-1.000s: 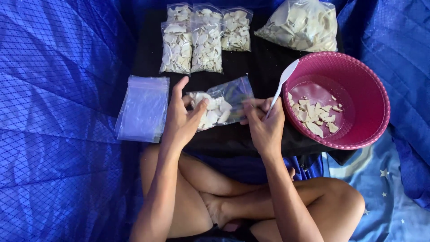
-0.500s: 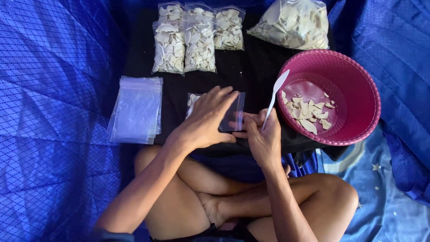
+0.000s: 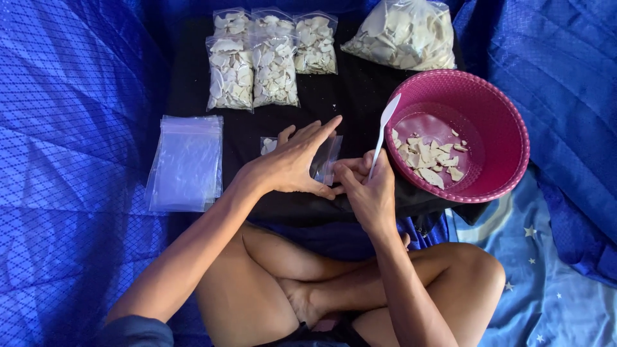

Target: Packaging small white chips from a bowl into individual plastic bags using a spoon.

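Our left hand (image 3: 292, 168) flat atop small bag (image 3: 324, 157); right hand (image 3: 366, 186), clamping white spoon (image 3: 384, 132), pinches bag's near-right edge.

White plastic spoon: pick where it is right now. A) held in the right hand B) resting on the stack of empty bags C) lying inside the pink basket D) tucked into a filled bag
A: the white plastic spoon sticks up from the right hand, its bowl near the pink basket rim, not lying inside it.
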